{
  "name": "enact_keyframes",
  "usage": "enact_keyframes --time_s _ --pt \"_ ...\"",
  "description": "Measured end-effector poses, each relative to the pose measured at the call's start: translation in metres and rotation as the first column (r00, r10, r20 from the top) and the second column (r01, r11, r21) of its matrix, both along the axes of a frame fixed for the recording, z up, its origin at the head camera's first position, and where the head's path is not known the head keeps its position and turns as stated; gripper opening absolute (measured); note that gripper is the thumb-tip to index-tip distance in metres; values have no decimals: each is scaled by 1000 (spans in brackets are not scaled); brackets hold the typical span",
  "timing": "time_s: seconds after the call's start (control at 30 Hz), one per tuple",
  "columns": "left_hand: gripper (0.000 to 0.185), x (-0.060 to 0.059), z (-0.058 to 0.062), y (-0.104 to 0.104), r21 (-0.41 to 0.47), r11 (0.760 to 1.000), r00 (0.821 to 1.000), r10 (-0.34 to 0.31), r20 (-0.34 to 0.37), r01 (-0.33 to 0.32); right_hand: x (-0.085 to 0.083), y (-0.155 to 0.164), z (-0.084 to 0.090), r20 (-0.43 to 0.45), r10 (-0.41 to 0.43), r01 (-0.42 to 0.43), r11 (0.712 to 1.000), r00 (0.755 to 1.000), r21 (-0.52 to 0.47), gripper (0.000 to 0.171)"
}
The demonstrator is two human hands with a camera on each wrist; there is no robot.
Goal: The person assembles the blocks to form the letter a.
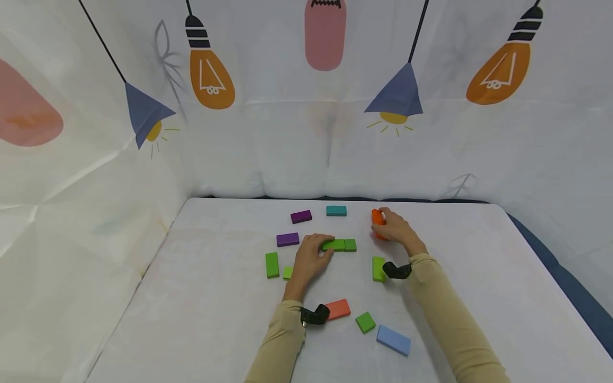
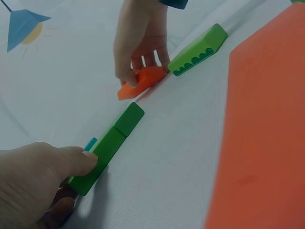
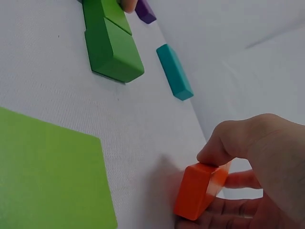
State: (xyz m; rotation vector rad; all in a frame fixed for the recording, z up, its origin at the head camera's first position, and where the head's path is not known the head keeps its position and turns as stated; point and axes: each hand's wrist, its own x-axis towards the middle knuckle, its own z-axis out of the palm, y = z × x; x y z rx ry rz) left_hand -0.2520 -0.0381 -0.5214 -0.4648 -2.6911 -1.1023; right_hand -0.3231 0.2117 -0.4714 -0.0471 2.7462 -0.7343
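Observation:
Near the middle of the table in the head view, my left hand (image 1: 308, 260) pinches the left end of a long green block (image 1: 335, 245), its thumb along the near side. A small green block (image 1: 350, 245) sits flush against that block's right end. Farther right, my right hand (image 1: 398, 230) holds an orange block (image 1: 377, 217) between thumb and fingers. In the right wrist view the orange block (image 3: 193, 191) is tilted, and the fingers partly hide it. A light green block (image 1: 378, 268) with a scalloped dark edge, visible in the left wrist view, lies beside my right wrist.
Two purple blocks (image 1: 287, 239) and a teal block (image 1: 336, 210) lie toward the back. A green block (image 1: 272, 265) and a light green piece (image 1: 287, 273) are left of my left hand. Nearer are a coral block (image 1: 339, 308), a green square (image 1: 365, 322) and a blue block (image 1: 394, 340).

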Motion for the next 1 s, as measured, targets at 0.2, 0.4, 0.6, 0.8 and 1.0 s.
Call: enact_keyframes --time_s 0.2,0.4,0.6,0.8,1.0 --pt "30 0 1 1 0 1000 1000 2 11 -2 1 -3 0 10 1 -1 1000 1000 -12 67" --pt "30 1 2 1 -7 1000 999 6 38 -6 3 -8 0 17 8 -7 999 1000 -37 67" --pt "30 1 2 1 -10 1000 1000 5 22 -5 3 -12 -1 9 -5 5 999 1000 -51 66" --pt "30 1 3 2 -13 1000 1000 6 12 -6 3 -15 -2 9 -13 14 998 1000 -68 64" --pt "30 2 3 2 -20 1000 1000 5 11 -5 5 -20 -2 7 -25 25 996 1000 -83 65"
